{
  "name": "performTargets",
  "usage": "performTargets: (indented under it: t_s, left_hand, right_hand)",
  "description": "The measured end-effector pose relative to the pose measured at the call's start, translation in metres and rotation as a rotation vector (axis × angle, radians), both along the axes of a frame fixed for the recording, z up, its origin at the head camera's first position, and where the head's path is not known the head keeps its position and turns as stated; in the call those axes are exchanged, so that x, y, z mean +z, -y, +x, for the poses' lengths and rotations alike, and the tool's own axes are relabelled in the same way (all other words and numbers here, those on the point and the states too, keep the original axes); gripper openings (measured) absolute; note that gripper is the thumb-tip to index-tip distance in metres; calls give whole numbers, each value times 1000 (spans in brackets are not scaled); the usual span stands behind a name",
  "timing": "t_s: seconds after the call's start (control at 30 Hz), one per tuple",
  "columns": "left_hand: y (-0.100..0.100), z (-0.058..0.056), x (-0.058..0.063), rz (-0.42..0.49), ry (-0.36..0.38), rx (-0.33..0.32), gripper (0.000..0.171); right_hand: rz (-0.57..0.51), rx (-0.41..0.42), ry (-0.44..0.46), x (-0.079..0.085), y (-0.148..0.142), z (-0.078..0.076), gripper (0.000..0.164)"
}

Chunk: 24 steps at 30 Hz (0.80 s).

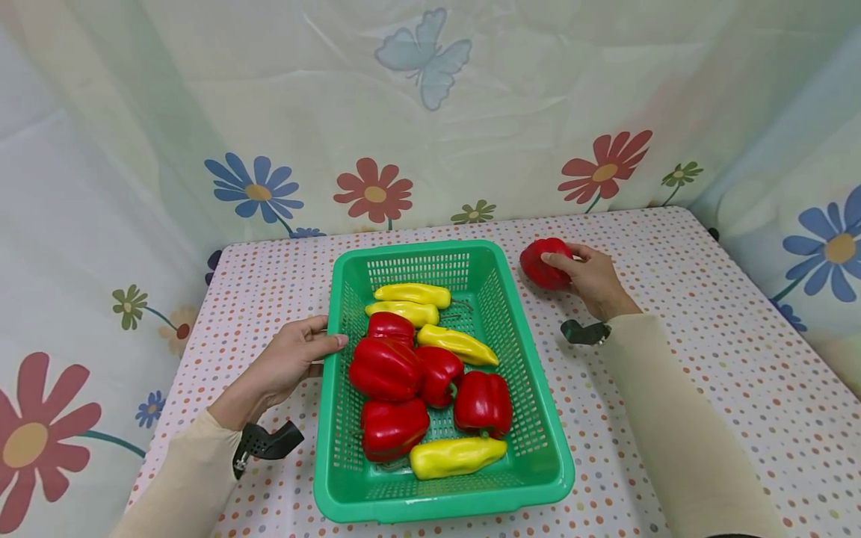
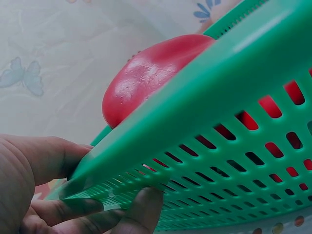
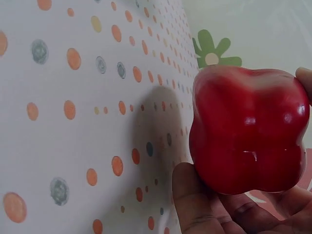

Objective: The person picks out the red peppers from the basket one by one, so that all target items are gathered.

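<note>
Beyond the right side of a green plastic basket (image 1: 440, 510), my right hand (image 1: 593, 280) grips a red bell pepper (image 1: 543, 263). The right wrist view shows that bell pepper (image 3: 249, 129) close up, with fingers (image 3: 187, 195) beneath it and its shadow on the tabletop. My left hand (image 1: 289, 360) holds the basket's left rim, thumb on top and fingers under it against the slotted wall (image 2: 229, 156). Inside the basket lie several red bell peppers (image 1: 385, 369) and several long yellow peppers (image 1: 457, 457).
A dotted cloth (image 1: 269, 276) covers the table, reaching a pale curtain (image 1: 323, 90) printed with flowers and a butterfly at the back. More printed curtain hangs at both sides. Dark wrist camera mounts (image 1: 269, 441) stick out from both sleeves.
</note>
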<state>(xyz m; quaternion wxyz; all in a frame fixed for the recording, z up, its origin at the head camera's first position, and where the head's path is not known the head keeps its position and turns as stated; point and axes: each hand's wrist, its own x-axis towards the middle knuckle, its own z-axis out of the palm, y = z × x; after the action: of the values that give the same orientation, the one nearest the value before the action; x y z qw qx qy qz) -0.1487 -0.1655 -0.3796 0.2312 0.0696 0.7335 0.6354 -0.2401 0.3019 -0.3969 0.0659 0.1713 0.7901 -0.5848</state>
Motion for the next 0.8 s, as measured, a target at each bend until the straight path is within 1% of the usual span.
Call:
performTargets:
  t_s: [0.13, 0.43, 0.8]
  left_hand:
    - [0, 0, 0, 1, 3, 0, 55]
    - [1, 0, 0, -9, 9, 4, 56]
    - [1, 0, 0, -6, 9, -1, 56]
  right_hand:
    - [11, 10, -1, -2, -2, 0, 92]
    - [51, -1, -15, -6, -2, 1, 92]
    - [62, -13, -15, -10, -5, 0, 92]
